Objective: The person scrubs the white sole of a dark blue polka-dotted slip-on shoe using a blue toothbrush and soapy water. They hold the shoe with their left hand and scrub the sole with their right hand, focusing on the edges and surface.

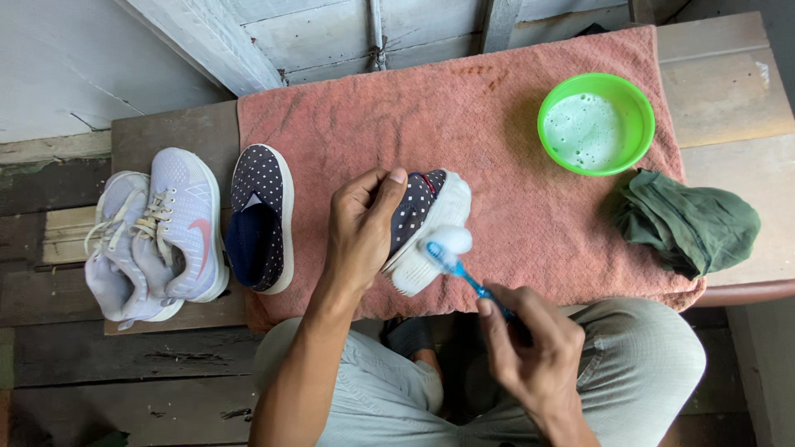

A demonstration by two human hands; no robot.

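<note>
My left hand [360, 228] grips a dark polka-dot slip-on shoe [424, 217], tilted on its side so its white sole faces right. My right hand [530, 352] holds a blue toothbrush [464, 273], and the foamy bristle end touches the shoe's white sole edge. The shoe is held just above a salmon-pink towel [464, 124] spread on a wooden bench. The matching polka-dot shoe [259, 217] lies upright at the towel's left edge.
A green bowl [595, 122] of soapy water stands on the towel's right part. A crumpled dark green cloth [687, 222] lies right of it. Two pale lilac sneakers [157, 236] sit at the far left. My knees in grey trousers [638, 364] are below.
</note>
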